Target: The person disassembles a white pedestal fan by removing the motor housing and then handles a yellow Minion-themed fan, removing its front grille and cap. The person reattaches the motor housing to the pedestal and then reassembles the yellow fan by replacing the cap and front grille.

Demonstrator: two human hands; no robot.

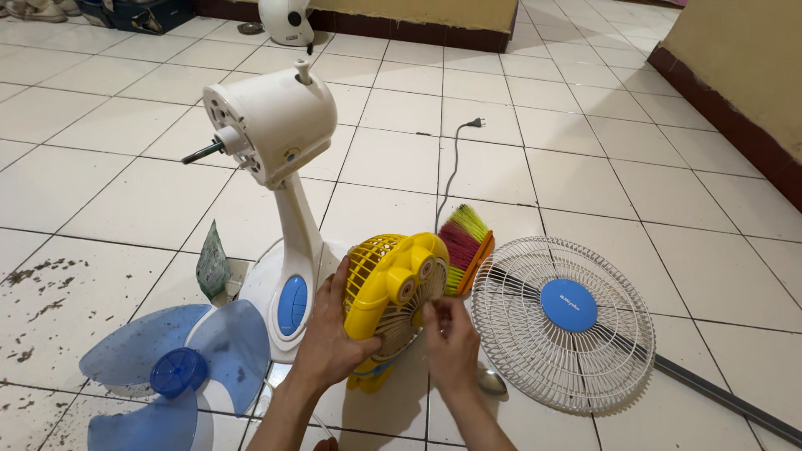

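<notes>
Yellow small fan (pixel 393 288) gripped at its side by left hand (pixel 330 338); right hand (pixel 451 342) fingertips pinch its front grille.

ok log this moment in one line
left hand: grips small yellow fan | right hand: fingers at its grille | beside: stripped white fan, blue blade, grille guard

The blue fan blade (pixel 163 376) is cut off at the bottom edge; the broom (pixel 464 246) hides behind the yellow fan (pixel 393 288).

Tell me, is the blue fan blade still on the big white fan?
No, the blue fan blade lies on the floor tiles beside the white fan, whose bare metal shaft sticks out in front.
</notes>
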